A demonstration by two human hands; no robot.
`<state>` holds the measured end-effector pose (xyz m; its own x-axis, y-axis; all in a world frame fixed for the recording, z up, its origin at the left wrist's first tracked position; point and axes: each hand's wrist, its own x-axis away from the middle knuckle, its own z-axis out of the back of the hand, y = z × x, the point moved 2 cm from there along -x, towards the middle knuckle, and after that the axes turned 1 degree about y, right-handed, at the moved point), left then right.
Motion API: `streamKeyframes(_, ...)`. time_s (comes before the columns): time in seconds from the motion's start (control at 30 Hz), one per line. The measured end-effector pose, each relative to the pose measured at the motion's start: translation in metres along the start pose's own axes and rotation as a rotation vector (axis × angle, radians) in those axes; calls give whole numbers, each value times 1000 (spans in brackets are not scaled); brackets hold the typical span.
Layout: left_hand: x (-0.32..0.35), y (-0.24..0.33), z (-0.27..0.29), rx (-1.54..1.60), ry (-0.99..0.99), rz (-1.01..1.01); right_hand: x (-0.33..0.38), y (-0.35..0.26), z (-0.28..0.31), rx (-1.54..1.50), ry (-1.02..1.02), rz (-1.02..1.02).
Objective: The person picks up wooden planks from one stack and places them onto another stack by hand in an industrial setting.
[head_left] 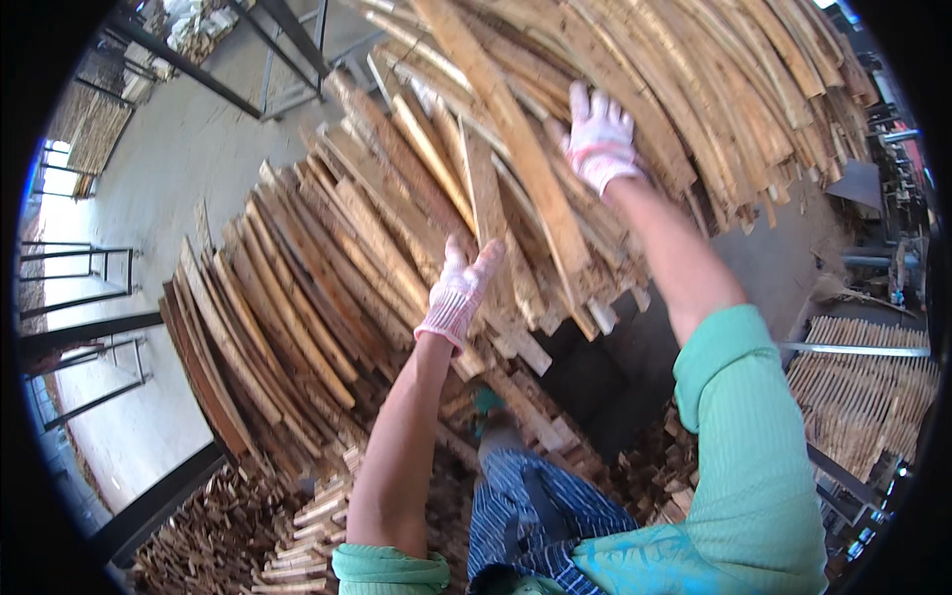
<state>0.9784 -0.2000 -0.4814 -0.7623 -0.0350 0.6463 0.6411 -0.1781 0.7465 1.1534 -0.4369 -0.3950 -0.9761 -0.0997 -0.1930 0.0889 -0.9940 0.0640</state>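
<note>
Long, rough wooden strips lie in a broad stack in front of me. My left hand (460, 290), in a pale pink-and-white knit glove, is at the near ends of the middle strips. Its thumb lies over one narrow wooden strip (482, 183) and a finger is at the strip's left edge; the other fingers are hidden. Farther off to the right, my right hand (600, 139), gloved alike, rests with fingers stretched out on the stack of strips (684, 69). A wider wooden strip (526, 149) lies slanting across the others between my hands.
Short wood offcuts (213, 531) are heaped at the lower left. Another stack of thin strips (863, 387) lies at the right. Dark metal frames (89, 273) stand at the left on the grey floor (188, 159). A metal bar (858, 349) juts in from the right.
</note>
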Motion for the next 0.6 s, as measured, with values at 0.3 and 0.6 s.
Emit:
streamKeyframes(0.3,16,110,-128,147,-39,68,7,24,-19,-7,169,18)
streamKeyframes(0.6,-14,105,-100,242,-1,62,8,15,-20,-11,140,14)
